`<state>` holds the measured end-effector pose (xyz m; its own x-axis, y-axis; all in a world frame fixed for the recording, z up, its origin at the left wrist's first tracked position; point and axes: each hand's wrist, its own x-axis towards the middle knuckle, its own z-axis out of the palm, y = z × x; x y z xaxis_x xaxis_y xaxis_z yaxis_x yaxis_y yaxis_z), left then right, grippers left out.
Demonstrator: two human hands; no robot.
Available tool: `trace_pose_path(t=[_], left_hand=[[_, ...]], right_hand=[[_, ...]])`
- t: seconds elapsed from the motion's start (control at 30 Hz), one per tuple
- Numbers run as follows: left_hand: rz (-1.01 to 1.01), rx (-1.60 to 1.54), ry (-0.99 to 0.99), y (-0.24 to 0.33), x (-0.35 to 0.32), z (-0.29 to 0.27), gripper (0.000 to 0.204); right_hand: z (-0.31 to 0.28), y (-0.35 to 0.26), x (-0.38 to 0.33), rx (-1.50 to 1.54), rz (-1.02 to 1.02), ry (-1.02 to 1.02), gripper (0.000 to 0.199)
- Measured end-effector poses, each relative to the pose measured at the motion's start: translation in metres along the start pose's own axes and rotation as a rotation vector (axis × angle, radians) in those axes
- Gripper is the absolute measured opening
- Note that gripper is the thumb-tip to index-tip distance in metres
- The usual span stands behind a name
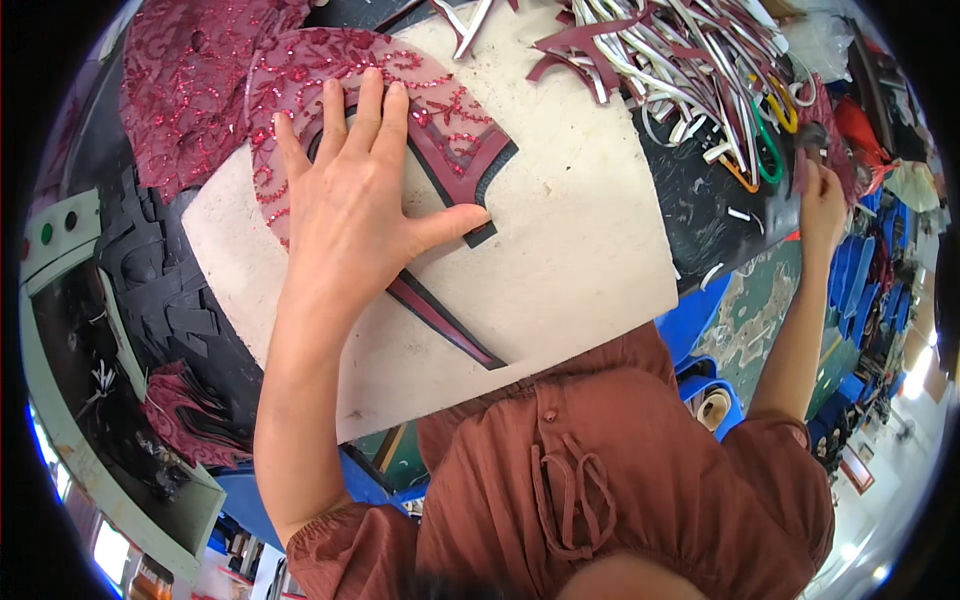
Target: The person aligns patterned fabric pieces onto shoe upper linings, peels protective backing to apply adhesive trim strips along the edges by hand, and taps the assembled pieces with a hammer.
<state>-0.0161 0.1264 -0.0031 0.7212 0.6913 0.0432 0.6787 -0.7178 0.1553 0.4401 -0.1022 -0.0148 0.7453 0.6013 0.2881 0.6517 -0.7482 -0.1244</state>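
Note:
My left hand (350,195) lies flat with fingers spread, pressing on a burgundy cut piece with black edging (440,150) that looks like a shoe upper. The piece's long narrow tail (445,318) comes out below my palm. Under its upper part is a rounded panel of sheer burgundy fabric with red sequins (285,80). Both rest on a cream board (560,240). Out to the right, at the dark table's edge, my right hand (822,200) has its fingers bent closed beside burgundy material; what they grip is partly hidden and too small to name.
A heap of white and burgundy strips (680,60) covers the far right, with green (768,150) and yellow (782,105) loop handles beside it. More burgundy lace (190,100) lies far left, above black offcuts (160,270). A pale green machine frame (60,250) stands left. Blue bins (715,390) are below the table.

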Motion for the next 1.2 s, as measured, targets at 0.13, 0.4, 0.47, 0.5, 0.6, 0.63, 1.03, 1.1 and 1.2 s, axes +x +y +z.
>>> trace_pose_path(t=[0.13, 0.4, 0.47, 0.5, 0.6, 0.63, 1.03, 1.1, 1.2], left_hand=[[-0.009, -0.012, -0.028, 0.002, -0.002, 0.000, 0.118], [-0.019, -0.055, 0.006, 0.000, -0.005, 0.002, 0.114], [-0.014, -0.052, 0.036, -0.001, -0.007, 0.005, 0.114], [-0.029, -0.074, 0.053, -0.003, -0.007, 0.006, 0.114], [-0.038, -0.138, 0.058, -0.004, -0.009, 0.010, 0.115], [-0.035, -0.143, 0.066, -0.004, -0.009, 0.011, 0.116], [-0.089, -1.035, 0.197, -0.046, -0.020, -0.005, 0.091], [-0.087, -0.902, 0.272, -0.057, -0.032, -0.014, 0.068], [-0.212, -0.571, 0.513, -0.071, -0.049, -0.020, 0.031]], right_hand=[[-0.063, -0.074, -0.002, 0.319, -0.070, 0.163, 0.042], [-0.071, -0.264, -0.070, 0.428, -0.977, -0.293, 0.025], [-0.064, -0.270, -0.070, 0.376, -0.958, -0.358, 0.028], [-0.058, -0.269, -0.071, 0.429, -1.041, -0.324, 0.028], [-0.057, -0.253, -0.077, 0.678, -1.081, -0.208, 0.022], [-0.056, -0.250, -0.080, 0.770, -1.067, -0.179, 0.021], [-0.040, -0.296, -0.075, 0.649, -1.150, -0.289, 0.030], [-0.031, -0.307, -0.072, 0.627, -0.994, -0.416, 0.031], [-0.024, -0.325, -0.067, 0.718, -1.119, -0.236, 0.028]])
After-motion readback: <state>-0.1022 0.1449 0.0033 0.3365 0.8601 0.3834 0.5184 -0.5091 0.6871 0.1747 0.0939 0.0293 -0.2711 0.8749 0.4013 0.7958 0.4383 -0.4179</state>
